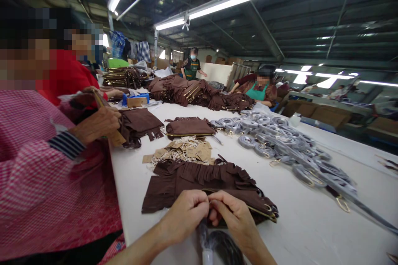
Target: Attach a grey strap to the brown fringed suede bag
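A dark brown fringed bag (214, 182) with a gold zipper lies on the white table right in front of me. Over its near edge my left hand (189, 215) and my right hand (231, 213) meet, fingers pinched together around something too small to make out. Below them hangs a plastic-wrapped dark strap (222, 244), partly hidden by my hands. Just beyond the bag is a heap of tan paper tags (186, 149) with white strings, and behind it a brown zipped pouch (189, 126).
Wrapped coiled straps (282, 140) cover much of the white table (280, 215) at the right. Brown bags (199, 91) are piled at the far side. At the left, a person in pink checks (46, 174) handles a brown item; other people are around the table.
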Tool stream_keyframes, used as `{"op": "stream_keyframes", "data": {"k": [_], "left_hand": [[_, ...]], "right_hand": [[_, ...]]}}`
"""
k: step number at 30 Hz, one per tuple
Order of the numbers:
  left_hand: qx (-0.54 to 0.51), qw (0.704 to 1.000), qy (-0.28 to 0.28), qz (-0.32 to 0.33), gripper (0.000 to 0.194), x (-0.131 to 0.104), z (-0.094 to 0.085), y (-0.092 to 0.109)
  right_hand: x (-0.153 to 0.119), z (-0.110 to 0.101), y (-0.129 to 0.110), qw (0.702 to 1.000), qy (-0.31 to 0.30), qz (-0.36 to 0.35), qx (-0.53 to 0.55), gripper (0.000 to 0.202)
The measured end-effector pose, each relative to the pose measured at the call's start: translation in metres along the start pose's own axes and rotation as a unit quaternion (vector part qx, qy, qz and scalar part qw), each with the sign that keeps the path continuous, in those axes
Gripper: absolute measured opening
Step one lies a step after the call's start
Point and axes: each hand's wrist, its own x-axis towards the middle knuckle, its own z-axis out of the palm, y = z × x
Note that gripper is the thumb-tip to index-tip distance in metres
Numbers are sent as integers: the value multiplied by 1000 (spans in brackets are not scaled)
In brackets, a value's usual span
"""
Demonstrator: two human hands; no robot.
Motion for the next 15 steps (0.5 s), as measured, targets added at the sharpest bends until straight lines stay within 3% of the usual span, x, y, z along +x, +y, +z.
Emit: {"op": "stream_keyframes", "data": {"k": [9, 15], "left_hand": [[71, 997, 31, -31, 18, 0, 0, -5], [75, 996, 31, -36, 17, 1, 0, -7]], "right_hand": [[0, -6, 3, 999, -30, -14, -20, 35], [0, -9, 4, 991, -46, -71, -103, 28]]}}
